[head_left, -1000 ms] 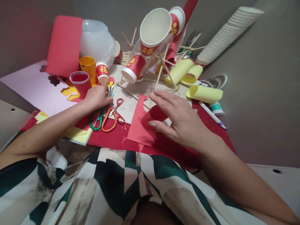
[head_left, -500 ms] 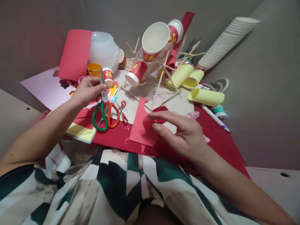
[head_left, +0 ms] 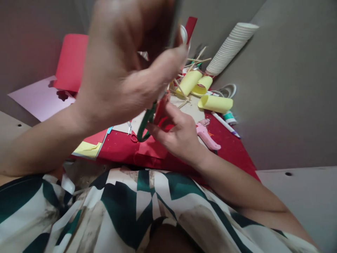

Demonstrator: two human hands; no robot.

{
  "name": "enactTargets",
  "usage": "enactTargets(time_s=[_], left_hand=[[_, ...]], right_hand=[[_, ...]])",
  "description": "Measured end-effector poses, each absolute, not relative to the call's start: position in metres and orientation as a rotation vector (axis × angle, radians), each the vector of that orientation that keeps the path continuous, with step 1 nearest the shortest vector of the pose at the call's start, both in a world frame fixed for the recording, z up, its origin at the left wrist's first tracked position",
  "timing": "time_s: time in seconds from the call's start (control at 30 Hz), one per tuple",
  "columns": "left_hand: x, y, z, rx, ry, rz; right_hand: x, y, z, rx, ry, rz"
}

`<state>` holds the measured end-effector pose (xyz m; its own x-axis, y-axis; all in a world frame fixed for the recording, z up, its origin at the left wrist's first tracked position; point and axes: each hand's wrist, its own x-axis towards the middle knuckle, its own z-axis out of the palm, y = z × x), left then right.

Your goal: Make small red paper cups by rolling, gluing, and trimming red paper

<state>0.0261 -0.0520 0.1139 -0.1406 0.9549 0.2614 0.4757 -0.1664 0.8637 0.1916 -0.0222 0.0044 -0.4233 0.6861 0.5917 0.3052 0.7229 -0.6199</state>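
My left hand (head_left: 118, 70) is raised close to the camera and blurred. It pinches the blades of the scissors (head_left: 147, 121), whose green and orange handle loops hang down below it. My right hand (head_left: 176, 135) is under them, above a red paper sheet (head_left: 118, 149). Its thumb and fingers curl round the handle loops. A red paper piece (head_left: 151, 149) lies just beneath the right hand.
Small scissors (head_left: 130, 128), a pink glue gun (head_left: 207, 137) and a marker (head_left: 225, 123) lie on the red sheet. Behind are yellow paper rolls (head_left: 216, 103), wooden sticks, a stack of white cups (head_left: 229, 49), upright red card (head_left: 70, 63) and pink paper (head_left: 39, 98).
My left hand lifted the scissors from the table by the blades and swung them up towards the camera. My right hand left the curled red paper and moved to the scissors' handles.
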Motion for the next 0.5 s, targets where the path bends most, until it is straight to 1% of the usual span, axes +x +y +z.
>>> enactTargets(time_s=[0.03,0.1,0.13,0.2,0.27,0.33,0.37,0.4,0.47,0.5], left_hand=[[0.038,-0.047,0.118,1.978,1.536,1.303],[0.056,-0.038,0.123,2.32,1.349,1.226],[0.061,-0.035,0.123,2.362,1.25,1.185],[0.062,-0.028,0.117,2.263,1.102,1.133],[0.052,-0.019,0.101,2.113,1.063,1.094],[0.035,-0.006,0.075,2.049,1.256,0.983],[0.026,0.003,0.059,2.031,1.418,0.876],[0.019,0.011,0.042,2.029,1.528,0.694],[0.009,0.028,0.011,1.94,1.724,0.439],[0.007,0.035,-0.002,1.918,1.728,0.377]], right_hand=[[0.195,-0.02,0.004,-0.793,-2.001,0.539],[0.205,-0.017,0.0,-0.839,-1.919,0.525],[0.212,-0.015,-0.002,-0.857,-1.872,0.514],[0.23,-0.013,-0.008,-0.901,-1.767,0.511],[0.25,-0.012,-0.013,-0.957,-1.629,0.565],[0.268,-0.013,-0.016,-1.04,-1.52,0.68],[0.276,-0.013,-0.017,-1.067,-1.483,0.704],[0.283,-0.013,-0.017,-1.079,-1.486,0.716],[0.292,-0.012,-0.014,-1.086,-1.519,0.66],[0.294,-0.012,-0.012,-1.094,-1.554,0.615]])
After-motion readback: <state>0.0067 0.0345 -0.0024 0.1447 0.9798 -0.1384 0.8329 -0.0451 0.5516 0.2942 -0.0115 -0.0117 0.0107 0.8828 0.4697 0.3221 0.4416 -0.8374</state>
